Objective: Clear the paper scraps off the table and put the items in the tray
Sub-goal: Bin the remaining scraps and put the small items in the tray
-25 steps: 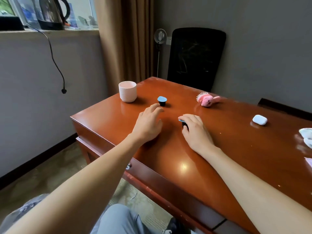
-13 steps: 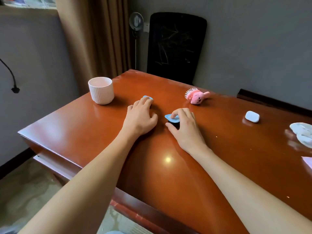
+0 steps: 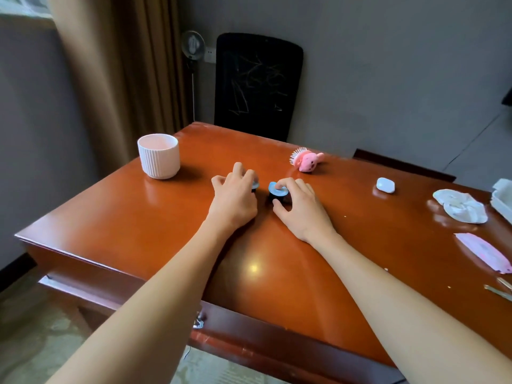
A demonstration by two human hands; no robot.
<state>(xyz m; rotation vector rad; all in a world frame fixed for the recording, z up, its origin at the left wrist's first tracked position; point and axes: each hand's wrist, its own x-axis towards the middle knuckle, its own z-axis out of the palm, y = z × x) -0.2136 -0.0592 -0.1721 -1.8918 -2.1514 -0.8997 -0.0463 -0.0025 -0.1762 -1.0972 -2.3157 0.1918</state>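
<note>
Head view. Left hand [image 3: 235, 202] is curled over the left pod [image 3: 255, 185] mid-desk [image 3: 133, 217], grasping it; the pod is mostly hidden. Right hand [image 3: 303, 214] grasps the right pod [image 3: 278, 191] just beside it, forefinger on the blue lid, thumb at the side. Cup [image 3: 158, 156] near far left corner. Toy [image 3: 307, 161] by far edge. Scraps [image 3: 460, 206] and tray [image 3: 502, 202] at right edge, tray cut off.

Left forearm [image 3: 155, 295] and right forearm [image 3: 388, 295] both reach forward, palms down, hands close but not touching. Left hand [image 3: 235, 202] has its fingers curled over a mostly hidden blue-topped pod [image 3: 255, 185]. Right hand [image 3: 303, 214] pinches a second pod [image 3: 278, 191]: index fingertip on the lid, thumb on the side.
</note>
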